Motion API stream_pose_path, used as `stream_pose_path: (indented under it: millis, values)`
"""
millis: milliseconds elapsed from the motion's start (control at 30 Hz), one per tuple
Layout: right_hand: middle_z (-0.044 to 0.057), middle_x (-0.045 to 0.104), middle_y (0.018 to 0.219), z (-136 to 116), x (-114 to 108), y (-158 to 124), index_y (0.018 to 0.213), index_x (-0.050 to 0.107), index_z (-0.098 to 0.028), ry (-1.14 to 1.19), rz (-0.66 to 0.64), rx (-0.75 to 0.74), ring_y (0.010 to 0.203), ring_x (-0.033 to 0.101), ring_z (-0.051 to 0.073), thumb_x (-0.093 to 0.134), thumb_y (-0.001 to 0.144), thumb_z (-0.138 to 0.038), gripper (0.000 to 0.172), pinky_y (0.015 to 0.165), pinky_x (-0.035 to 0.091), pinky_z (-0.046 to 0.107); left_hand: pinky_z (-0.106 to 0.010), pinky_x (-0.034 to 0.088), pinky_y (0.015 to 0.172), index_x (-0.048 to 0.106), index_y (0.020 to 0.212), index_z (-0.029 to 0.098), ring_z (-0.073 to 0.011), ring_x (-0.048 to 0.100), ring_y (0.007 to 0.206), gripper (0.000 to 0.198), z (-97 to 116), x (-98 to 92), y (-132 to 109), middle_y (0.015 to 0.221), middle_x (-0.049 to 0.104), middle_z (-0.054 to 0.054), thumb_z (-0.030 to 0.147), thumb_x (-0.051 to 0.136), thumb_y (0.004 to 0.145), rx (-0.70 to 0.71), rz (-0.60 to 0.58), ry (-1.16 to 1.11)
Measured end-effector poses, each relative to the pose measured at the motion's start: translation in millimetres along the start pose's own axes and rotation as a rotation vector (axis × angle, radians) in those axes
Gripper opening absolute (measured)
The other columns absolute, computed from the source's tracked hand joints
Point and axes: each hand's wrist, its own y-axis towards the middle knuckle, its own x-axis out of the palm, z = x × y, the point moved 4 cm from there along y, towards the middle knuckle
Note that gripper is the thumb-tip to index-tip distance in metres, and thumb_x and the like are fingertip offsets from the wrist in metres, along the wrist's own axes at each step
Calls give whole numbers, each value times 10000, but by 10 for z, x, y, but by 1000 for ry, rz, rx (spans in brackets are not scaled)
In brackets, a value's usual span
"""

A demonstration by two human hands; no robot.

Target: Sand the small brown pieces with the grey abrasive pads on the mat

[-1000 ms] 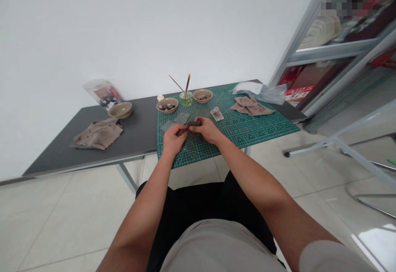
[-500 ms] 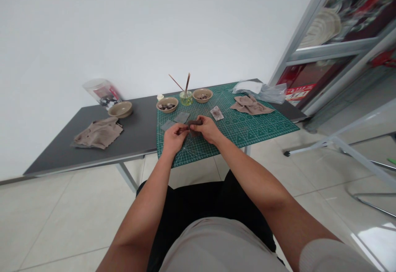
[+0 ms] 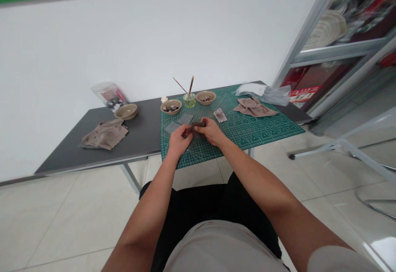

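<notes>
Over the front of the green cutting mat (image 3: 247, 133), my two hands meet. My right hand (image 3: 212, 131) is closed round a dark brown, elongated piece (image 3: 198, 124), its thumb pressed along the near side. Fingers of my left hand (image 3: 180, 140) are curled and pinched at the left end of that piece; whatever lies between them is too small to make out. Just beyond my left hand lie two thin grey sheets, a nearer one (image 3: 172, 127) and a farther one (image 3: 185, 119). A stained whitish card (image 3: 220, 115) rests beyond my right hand.
Behind the hands stand a bowl with dark pieces (image 3: 171, 107), a glass jar with sticks (image 3: 189, 100) and another bowl (image 3: 206, 97). Brown cloths lie right (image 3: 254, 107) and left (image 3: 105, 134). A third bowl (image 3: 126, 111) and a tilted clear container (image 3: 109, 95) are leftward.
The view has shifted slightly, so everything sits a little lower and to the right. Both hands stay together at the dark brown piece, with the left fingers curled more tightly.
</notes>
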Motion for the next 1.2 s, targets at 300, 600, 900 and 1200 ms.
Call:
stream_pose_path:
  millis: [300, 600, 900, 1200]
  values:
    - [-71, 535, 657, -11, -16, 14, 726, 458, -217, 45, 53, -16, 589, 513, 107, 861, 520, -409, 491, 569, 430, 245, -260, 482, 632, 689, 841, 193, -139, 624, 612, 105, -40, -11, -22, 650, 679, 20, 251, 612, 799, -99, 33, -50]
    - [-45, 592, 761, 27, -23, 26, 817, 541, -208, 8, -27, 17, 685, 573, 137, 856, 523, -341, 451, 660, 508, 291, -260, 479, 643, 680, 853, 196, -153, 653, 662, 146, -25, 3, -12, 730, 715, 3, 158, 549, 803, -93, 12, 28]
    - [-48, 566, 750, 33, -23, 45, 816, 549, -206, -91, -8, -28, 691, 532, 133, 815, 556, -336, 394, 647, 462, 267, -269, 454, 626, 601, 822, 213, -172, 636, 654, 83, -43, 12, -35, 687, 676, 4, 152, 545, 828, -81, 55, 142]
    - [-52, 552, 731, 18, -24, 2, 828, 549, -214, -122, 63, -56, 669, 505, 129, 784, 584, -322, 355, 618, 433, 255, -270, 422, 632, 588, 786, 226, -186, 620, 692, 121, 21, 16, -35, 712, 661, 5, 108, 567, 791, -24, 49, 235]
